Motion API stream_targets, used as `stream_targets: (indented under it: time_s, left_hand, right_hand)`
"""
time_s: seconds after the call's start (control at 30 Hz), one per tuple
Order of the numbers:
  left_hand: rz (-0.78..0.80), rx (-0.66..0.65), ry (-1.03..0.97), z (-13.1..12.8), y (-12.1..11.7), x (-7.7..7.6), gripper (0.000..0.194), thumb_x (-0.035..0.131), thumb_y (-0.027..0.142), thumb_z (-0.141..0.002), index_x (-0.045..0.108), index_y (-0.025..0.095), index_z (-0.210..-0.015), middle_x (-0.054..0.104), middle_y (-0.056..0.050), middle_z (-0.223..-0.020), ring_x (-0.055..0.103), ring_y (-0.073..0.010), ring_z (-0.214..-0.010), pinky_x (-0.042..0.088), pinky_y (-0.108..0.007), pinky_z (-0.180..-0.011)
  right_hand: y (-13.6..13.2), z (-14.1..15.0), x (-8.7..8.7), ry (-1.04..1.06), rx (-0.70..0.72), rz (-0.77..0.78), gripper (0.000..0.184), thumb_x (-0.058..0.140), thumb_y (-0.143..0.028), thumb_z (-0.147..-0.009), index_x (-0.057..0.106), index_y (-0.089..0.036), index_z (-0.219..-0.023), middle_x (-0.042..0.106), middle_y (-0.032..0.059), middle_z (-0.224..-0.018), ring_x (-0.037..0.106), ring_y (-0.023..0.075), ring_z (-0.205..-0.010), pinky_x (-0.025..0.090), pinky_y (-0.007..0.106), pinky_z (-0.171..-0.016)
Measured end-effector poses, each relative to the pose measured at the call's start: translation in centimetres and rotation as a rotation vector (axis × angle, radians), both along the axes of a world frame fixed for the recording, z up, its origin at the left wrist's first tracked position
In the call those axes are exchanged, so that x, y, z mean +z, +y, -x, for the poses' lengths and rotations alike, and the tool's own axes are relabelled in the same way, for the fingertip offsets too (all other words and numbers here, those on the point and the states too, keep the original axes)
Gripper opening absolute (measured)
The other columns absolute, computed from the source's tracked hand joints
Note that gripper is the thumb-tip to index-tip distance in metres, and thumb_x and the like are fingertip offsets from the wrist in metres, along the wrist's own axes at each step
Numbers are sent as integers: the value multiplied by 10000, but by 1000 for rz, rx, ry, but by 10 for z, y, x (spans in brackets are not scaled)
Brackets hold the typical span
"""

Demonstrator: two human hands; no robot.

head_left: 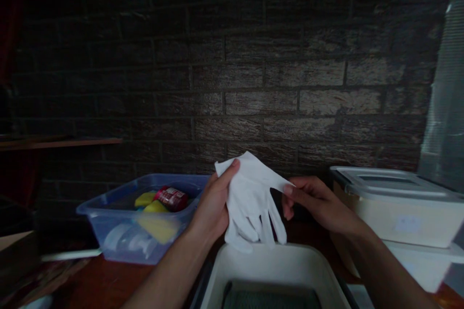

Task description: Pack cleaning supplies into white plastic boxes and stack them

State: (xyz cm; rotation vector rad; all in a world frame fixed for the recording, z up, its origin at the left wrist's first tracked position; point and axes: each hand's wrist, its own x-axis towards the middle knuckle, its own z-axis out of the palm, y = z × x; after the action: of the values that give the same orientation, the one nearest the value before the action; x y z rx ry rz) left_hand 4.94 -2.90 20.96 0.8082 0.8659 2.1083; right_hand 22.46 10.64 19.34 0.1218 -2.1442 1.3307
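L hand [217, 198] gripped white glove(s) [246, 193] near the cuff; R hand [308, 198] pinched a taut corner, fingers dangling at the open bin's [302, 248] far edge. Fabric prob. v. light, soft, stretchy, not fragile; cuff seemed best hold.

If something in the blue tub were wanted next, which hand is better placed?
Probably the left hand: it is nearer the blue tub. The right hand is beyond the white glove. Both grip the glove, so the left would need to let go first.
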Motion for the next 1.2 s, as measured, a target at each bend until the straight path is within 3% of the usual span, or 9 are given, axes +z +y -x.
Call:
stream_targets:
  time_s: [0.17, 0.37, 0.53, 0.67, 0.77, 0.9, 1.03, 1.2]
  left_hand:
    - [-110, 143, -7, 11, -9, 7, 282, 830, 282, -789, 734, 99, -980, 801, -109, -951, 780, -262, -842, 635, -325, -794]
    - [-161, 183, -15, 12, -16, 13, 307, 823, 288, -802, 732, 95, -1022, 797, -109, -940, 781, -262, -849, 638, -327, -801]
    - [-163, 169, -19, 5, -16, 12, 297, 826, 284, -799, 739, 106, -1020, 796, -103, -908, 782, -262, -849, 640, -324, -795]
    - [-141, 146, -35, -6, -15, 9, 282, 824, 290, -807, 745, 128, -1024, 798, -91, -899, 783, -253, -841, 639, -311, -783]
    - [-141, 135, -27, -9, -16, 9, 287, 822, 306, -812, 747, 134, -1028, 800, -89, -903, 783, -248, -833, 638, -305, -778]
    - [-140, 129, -21, -5, -16, 9, 310, 832, 322, -801, 744, 129, -1026, 800, -98, -925, 783, -255, -851, 639, -307, -777]
    - [-174, 168, -35, 3, -15, 11, 283, 818, 309, -814, 748, 126, -1018, 801, -99, -925, 782, -257, -875, 641, -307, -787]
    - [-222, 307, -63, 16, -15, 16, 194, 792, 273, -836, 752, 106, -927, 800, -94, -895, 783, -242, -860, 641, -297, -802]
  right_hand:
    - [2, -2, 1, 55, -64, -37, 474, 601, -435, -1011, 675, -142, -646, 664, 29, -583, 581, 106, -547, 445, 226, -581]
    - [-1, -11, 6, -12, 62, -39, 437, 521, -435, -1050, 691, -129, -790, 697, 57, -701, 621, 133, -639, 486, 253, -629]
    - [1, -4, 4, -3, 40, -16, 403, 562, -404, -1038, 698, -122, -784, 692, 49, -698, 608, 116, -631, 476, 242, -633]
    - [-2, 12, -6, -1, 149, 18, 285, 675, -400, -972, 722, -139, -1075, 715, 71, -985, 633, 150, -871, 490, 259, -764]
    - [-9, 23, -14, -29, 251, 62, 394, 763, -377, -904, 672, -175, -1230, 693, 69, -1104, 624, 181, -977, 488, 295, -836]
    - [-11, 27, -20, -139, 255, 77, 230, 719, -353, -943, 732, -136, -1022, 703, 45, -932, 621, 142, -849, 478, 266, -779]
    - [-6, 20, -16, -197, 185, 75, 297, 686, -393, -962, 724, -115, -866, 697, 33, -761, 600, 106, -663, 484, 235, -658]
    - [-1, 11, -8, -172, 140, 62, 377, 642, -445, -984, 678, -128, -784, 686, 33, -697, 594, 94, -594, 479, 216, -595]
